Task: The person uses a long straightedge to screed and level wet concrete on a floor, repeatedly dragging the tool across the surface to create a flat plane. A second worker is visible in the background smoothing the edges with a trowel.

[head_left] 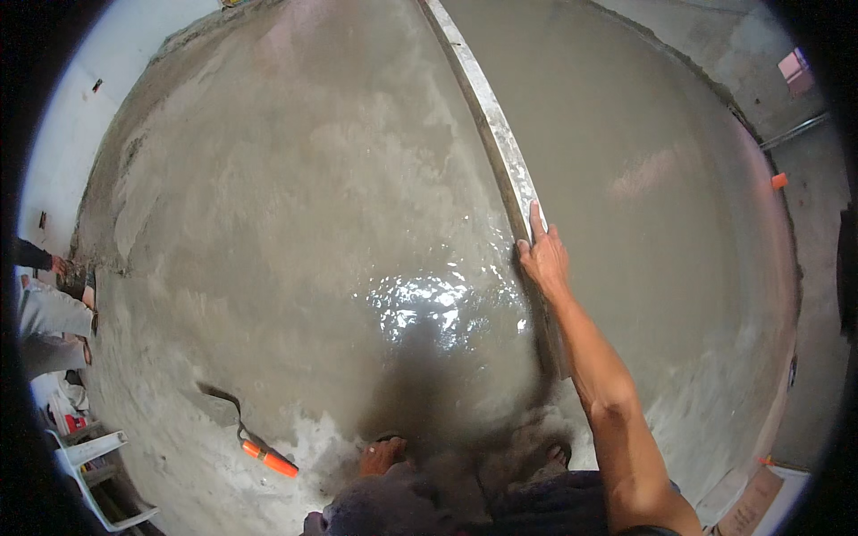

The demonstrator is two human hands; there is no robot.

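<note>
My right hand [544, 256] grips the near part of a long, straight metal screed bar [490, 112], its index finger stretched along the top face. The bar lies on wet grey cement [268, 223] and runs away to the far edge. Beside my left knee, bare skin shows low in the picture. It is partly hidden, and I cannot tell whether it is my left hand or a foot. A trowel [268, 458] with an orange handle lies to the left, its thin blade on the cement. Bright light glints off the wet surface left of the bar.
At the left edge, another person in grey trousers [54, 313] is by the white wall [76, 98]. A white plastic frame [94, 473] stands lower left. A brown carton [751, 502] sits lower right, and a small orange object [779, 181] at the right edge. My sandalled foot [559, 455] is below.
</note>
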